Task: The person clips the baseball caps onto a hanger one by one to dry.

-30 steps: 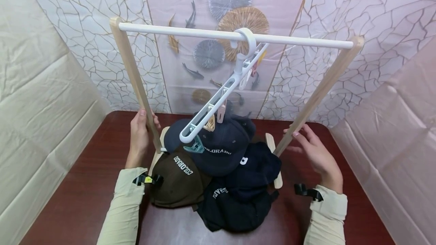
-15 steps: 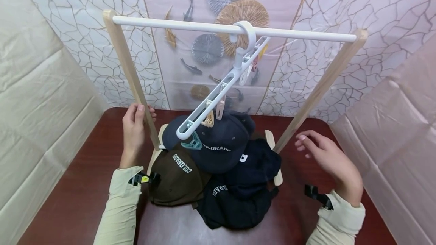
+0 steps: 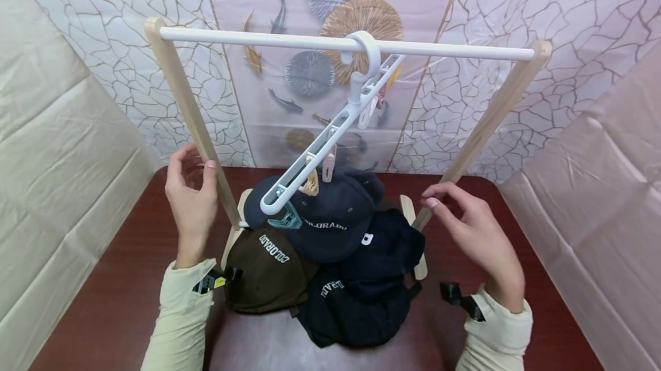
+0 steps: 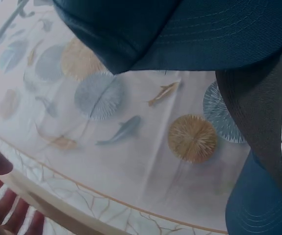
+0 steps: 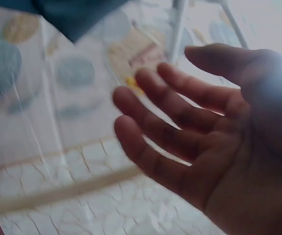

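Note:
A wooden clothes rack [image 3: 477, 130] with a white top bar stands on the table. From its bar hangs a white hanger [image 3: 310, 147] carrying several coloured clips. My left hand [image 3: 192, 202] is beside the left post, fingers loosely bent and nothing gripped. In the right wrist view my right hand [image 5: 194, 132] has its fingers spread and holds nothing; the head view puts it near the lower right post. Between the posts lie a navy cap [image 3: 330, 210] with COLORADO lettering, a brown cap [image 3: 268, 279], a dark blue cap [image 3: 389, 250] and a black cap [image 3: 356, 311].
The caps sit heaped around the wooden feet [image 3: 420, 268] of the rack on a dark red table [image 3: 119, 268]. A patterned backdrop [image 3: 258, 107] rises behind, and pale fabric panels [image 3: 57, 130] flank both sides.
My left hand has let go of the left post and turned outward beside it. My right hand left the right post, swung outward, then came back inward. The hanger and caps stay put.

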`<state>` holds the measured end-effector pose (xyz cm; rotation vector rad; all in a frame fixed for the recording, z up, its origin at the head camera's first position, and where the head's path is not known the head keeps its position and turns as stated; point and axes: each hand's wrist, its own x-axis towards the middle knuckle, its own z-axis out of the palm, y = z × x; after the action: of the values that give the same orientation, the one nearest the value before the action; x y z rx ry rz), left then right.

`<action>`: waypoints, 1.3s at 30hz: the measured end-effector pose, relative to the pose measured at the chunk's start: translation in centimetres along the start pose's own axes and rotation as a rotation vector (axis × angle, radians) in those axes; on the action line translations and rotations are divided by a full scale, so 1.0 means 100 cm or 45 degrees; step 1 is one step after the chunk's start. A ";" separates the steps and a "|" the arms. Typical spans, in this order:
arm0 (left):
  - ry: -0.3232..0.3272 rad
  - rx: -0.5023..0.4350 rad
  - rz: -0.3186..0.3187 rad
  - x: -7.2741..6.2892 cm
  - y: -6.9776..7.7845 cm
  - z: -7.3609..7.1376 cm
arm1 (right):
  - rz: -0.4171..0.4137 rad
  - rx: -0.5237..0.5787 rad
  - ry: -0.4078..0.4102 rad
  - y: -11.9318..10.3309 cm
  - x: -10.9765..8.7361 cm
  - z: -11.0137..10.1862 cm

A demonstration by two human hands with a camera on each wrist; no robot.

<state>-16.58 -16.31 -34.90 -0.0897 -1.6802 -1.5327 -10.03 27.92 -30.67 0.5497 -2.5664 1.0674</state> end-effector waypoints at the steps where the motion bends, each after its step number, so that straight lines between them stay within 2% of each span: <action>1: 0.030 0.023 0.037 -0.001 0.004 0.002 | -0.016 0.017 0.019 -0.002 0.003 0.005; 5: 0.139 0.092 0.161 -0.008 0.025 0.010 | -0.030 0.118 0.045 -0.010 0.012 0.023; 8: 0.204 0.082 0.225 -0.012 0.036 0.016 | -0.032 0.155 0.050 -0.011 0.017 0.038; 10: 0.204 0.064 0.263 -0.014 0.036 0.019 | -0.041 0.148 0.040 -0.011 0.020 0.047; 12: 0.169 0.051 0.310 -0.015 0.029 0.020 | -0.046 0.142 0.014 -0.011 0.023 0.057; 15: 0.025 0.086 0.385 -0.017 0.012 0.019 | -0.024 0.144 -0.045 -0.011 0.027 0.068; 18: -0.214 0.133 0.421 -0.021 -0.001 0.019 | 0.009 0.165 -0.086 -0.011 0.028 0.075; 22: -0.601 0.146 0.345 -0.029 -0.006 0.020 | 0.023 0.177 -0.098 -0.013 0.027 0.078; 25: -0.786 0.150 0.253 -0.034 -0.003 0.022 | 0.026 0.168 -0.083 -0.013 0.027 0.079; 30: -0.941 0.055 0.032 -0.041 0.004 0.028 | -0.021 0.138 -0.040 -0.013 0.027 0.077; 33: -1.000 0.081 -0.076 -0.047 0.011 0.031 | -0.049 0.109 -0.038 -0.014 0.026 0.076; 34: -1.016 0.125 -0.073 -0.049 0.014 0.032 | -0.052 0.105 -0.043 -0.014 0.025 0.075; 36: -1.045 0.210 -0.010 -0.052 0.019 0.035 | -0.054 0.107 -0.059 -0.015 0.024 0.073; 39: -1.073 0.229 0.109 -0.057 0.025 0.042 | -0.054 0.128 -0.102 -0.018 0.022 0.071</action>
<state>-13.67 -9.46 -35.93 -0.7916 -2.4081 -1.3453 -12.08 21.09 -33.41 0.6824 -2.5676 1.1882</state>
